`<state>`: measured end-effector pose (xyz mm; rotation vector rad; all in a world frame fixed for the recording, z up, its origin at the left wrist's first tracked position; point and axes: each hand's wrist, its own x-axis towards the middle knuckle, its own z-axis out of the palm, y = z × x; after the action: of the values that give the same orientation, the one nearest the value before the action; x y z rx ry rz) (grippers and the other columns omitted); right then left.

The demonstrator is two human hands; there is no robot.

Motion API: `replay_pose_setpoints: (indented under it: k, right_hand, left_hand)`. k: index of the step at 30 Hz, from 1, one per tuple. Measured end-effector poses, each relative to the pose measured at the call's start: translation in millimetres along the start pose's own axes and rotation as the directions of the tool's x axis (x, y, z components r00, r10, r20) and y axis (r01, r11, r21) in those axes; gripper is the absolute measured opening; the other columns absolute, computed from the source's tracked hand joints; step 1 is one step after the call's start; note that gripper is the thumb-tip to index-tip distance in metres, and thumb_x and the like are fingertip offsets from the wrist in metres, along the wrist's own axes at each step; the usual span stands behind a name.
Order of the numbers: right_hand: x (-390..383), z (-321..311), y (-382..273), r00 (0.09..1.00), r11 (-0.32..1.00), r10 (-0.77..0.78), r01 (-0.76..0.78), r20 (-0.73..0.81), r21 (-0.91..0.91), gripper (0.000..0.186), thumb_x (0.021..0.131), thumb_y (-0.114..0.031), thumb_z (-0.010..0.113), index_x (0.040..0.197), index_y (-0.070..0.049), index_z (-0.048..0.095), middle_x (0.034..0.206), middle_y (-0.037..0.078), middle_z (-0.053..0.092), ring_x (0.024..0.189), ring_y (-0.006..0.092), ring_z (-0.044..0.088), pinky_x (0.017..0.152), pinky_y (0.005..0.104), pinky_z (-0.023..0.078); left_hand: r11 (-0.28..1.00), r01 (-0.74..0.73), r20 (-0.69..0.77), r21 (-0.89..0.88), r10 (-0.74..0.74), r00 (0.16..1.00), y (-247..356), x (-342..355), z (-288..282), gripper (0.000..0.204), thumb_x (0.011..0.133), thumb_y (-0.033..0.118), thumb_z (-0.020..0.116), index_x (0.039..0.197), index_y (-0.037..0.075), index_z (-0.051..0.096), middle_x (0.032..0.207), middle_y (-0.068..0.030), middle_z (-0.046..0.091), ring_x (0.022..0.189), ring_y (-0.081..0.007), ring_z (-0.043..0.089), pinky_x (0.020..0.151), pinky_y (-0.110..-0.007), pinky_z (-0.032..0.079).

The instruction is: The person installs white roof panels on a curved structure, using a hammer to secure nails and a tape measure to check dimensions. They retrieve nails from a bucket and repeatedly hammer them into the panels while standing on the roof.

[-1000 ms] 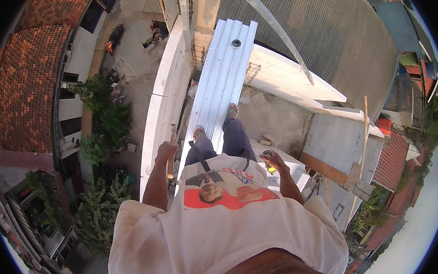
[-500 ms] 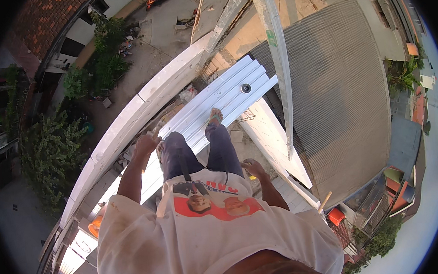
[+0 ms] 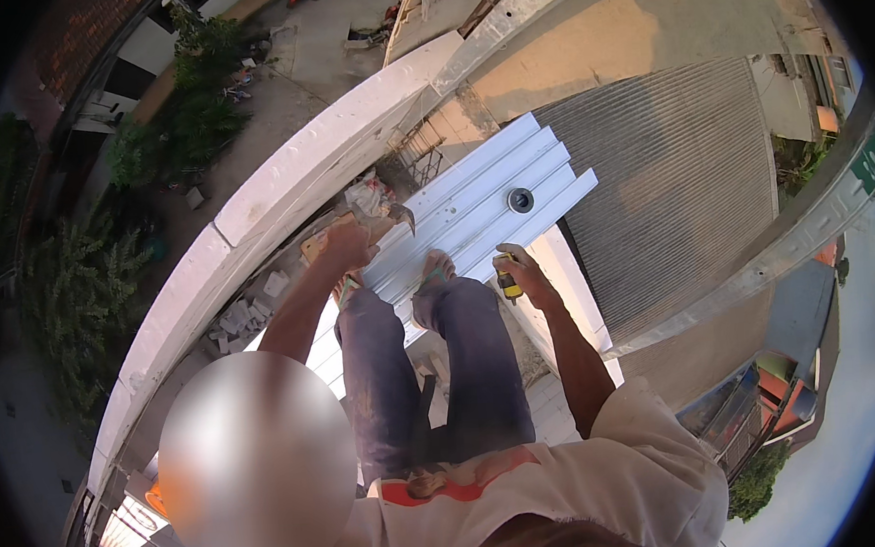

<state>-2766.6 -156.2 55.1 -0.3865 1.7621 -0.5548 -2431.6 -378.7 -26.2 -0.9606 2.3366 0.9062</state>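
Observation:
My left hand (image 3: pixel 349 245) reaches over the left side of the white ribbed metal sheets (image 3: pixel 434 214). Its fingers are closed on what looks like a hammer (image 3: pixel 403 215), whose curved metal head sticks out to the right. On the right, my right hand (image 3: pixel 526 271) grips a small yellow-and-black tool (image 3: pixel 508 279) upright by the sheets' near edge; its exact kind is unclear. A dark round thing like a roll of tape (image 3: pixel 520 200) lies flat on the sheets toward their far right end. My feet in flip-flops (image 3: pixel 435 267) rest on the sheets.
A curved pale parapet (image 3: pixel 253 210) runs along the left, with a deep drop to a yard beyond. Broken blocks (image 3: pixel 243 320) lie inside it. A corrugated roof (image 3: pixel 673 189) spreads at the right, below a metal beam (image 3: pixel 739 290). A blurred patch hides part of the lower left.
Both hands have moved forward, away from my body, over the sheets. My legs now look more bent. The view has shifted, and the metal beam appears farther right.

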Motion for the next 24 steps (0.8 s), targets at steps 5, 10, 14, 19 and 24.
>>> replay_pose_setpoints:
  k: [5, 10, 14, 19, 24]
  right_hand:
    - [105.1, 31.0, 25.3, 0.972, 0.947, -0.232, 0.236, -0.047, 0.218, 0.055, 0.094, -0.032, 0.073, 0.137, -0.004, 0.056, 0.106, 0.007, 0.064, 0.095, 0.0157, 0.064, 0.082, 0.0311, 0.052]
    - [172.6, 57.6, 41.6, 0.911, 0.881, -0.394, 0.412, -0.121, 0.231, 0.053, 0.097, -0.033, 0.073, 0.135, 0.0, 0.054, 0.108, 0.01, 0.065, 0.094, 0.0167, 0.066, 0.083, 0.032, 0.054]
    - [204.9, 67.1, 60.2, 0.865, 0.827, -0.461, 0.499, -0.196, 0.257, 0.059, 0.092, -0.038, 0.081, 0.132, -0.002, 0.057, 0.111, 0.009, 0.067, 0.098, 0.0153, 0.066, 0.087, 0.0313, 0.055]
    - [234.7, 89.4, 78.5, 0.844, 0.786, -0.477, 0.535, -0.247, 0.309, 0.061, 0.094, -0.043, 0.079, 0.129, -0.001, 0.052, 0.107, 0.011, 0.064, 0.095, 0.0157, 0.066, 0.083, 0.0313, 0.057]
    - [258.3, 123.5, 86.1, 0.8, 0.788, -0.476, 0.572, -0.364, 0.227, 0.064, 0.093, -0.048, 0.078, 0.124, 0.001, 0.052, 0.108, 0.015, 0.065, 0.096, 0.0172, 0.066, 0.083, 0.0322, 0.057]
  left_hand:
    - [0.964, -0.266, -0.088, 0.018, 0.267, 0.96, -9.8, 102.9, 83.5, 0.051, 0.087, 0.043, 0.075, 0.113, 0.001, 0.065, 0.109, -0.0188, 0.066, 0.096, -0.0372, 0.071, 0.082, -0.049, 0.057]
    - [0.884, -0.462, -0.168, 0.072, 0.467, 0.868, -2.9, 187.6, 150.6, 0.047, 0.087, 0.038, 0.076, 0.108, -0.001, 0.062, 0.105, -0.0175, 0.062, 0.087, -0.037, 0.07, 0.076, -0.049, 0.058]
    - [0.84, -0.536, -0.245, 0.084, 0.538, 0.806, 15.1, 225.8, 185.0, 0.044, 0.086, 0.032, 0.078, 0.11, 0.0, 0.059, 0.103, -0.0192, 0.06, 0.086, -0.0396, 0.067, 0.076, -0.05, 0.056]
    - [0.799, -0.601, -0.228, 0.032, 0.591, 0.774, 2.4, 232.9, 197.2, 0.046, 0.091, 0.033, 0.075, 0.117, -0.001, 0.057, 0.107, -0.0186, 0.06, 0.082, -0.034, 0.068, 0.071, -0.046, 0.055]
    - [0.353, -0.369, -0.24, -0.86, 0.36, 0.902, -25.3, 220.9, 173.9, 0.073, 0.1, 0.056, 0.062, 0.143, -0.001, 0.046, 0.124, -0.0116, 0.058, 0.098, -0.0244, 0.064, 0.086, -0.04, 0.051]
